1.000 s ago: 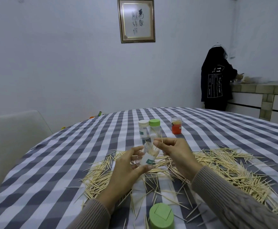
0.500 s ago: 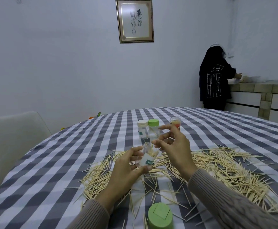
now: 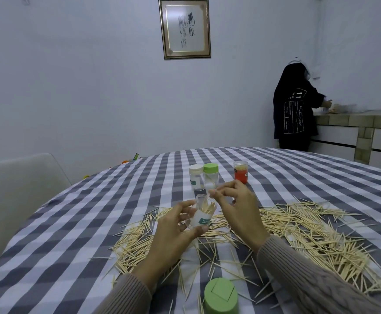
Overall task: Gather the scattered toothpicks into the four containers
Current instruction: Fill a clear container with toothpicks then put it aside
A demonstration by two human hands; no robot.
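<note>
Head view, nearest you at six o'clock, shows a green lid (image 3: 220, 295) lying on the checked table (image 3: 71, 223), with loose toothpicks (image 3: 309, 232) strewn from about nine o'clock round to three, thickest on your right. Just beyond the lid your left hand (image 3: 175, 227) has its fingers curled round the open clear container (image 3: 202, 211), which tilts with its mouth up toward eleven o'clock and already holds a small bundle. Your right hand (image 3: 237, 205) is just beside it at one o'clock, thumb and forefinger pinched on a single toothpick (image 3: 212, 182) whose long axis runs up and away toward eleven. The mouth lies just below and left of that pinch, so the right hand is the nearer one; I judge you need to swing the pick's axis in line with the container before dropping it. Farther off at twelve o'clock stand a white-capped jar (image 3: 196, 177), a green-capped jar (image 3: 211, 175) and a red jar (image 3: 241, 174), well apart from both hands.
</note>
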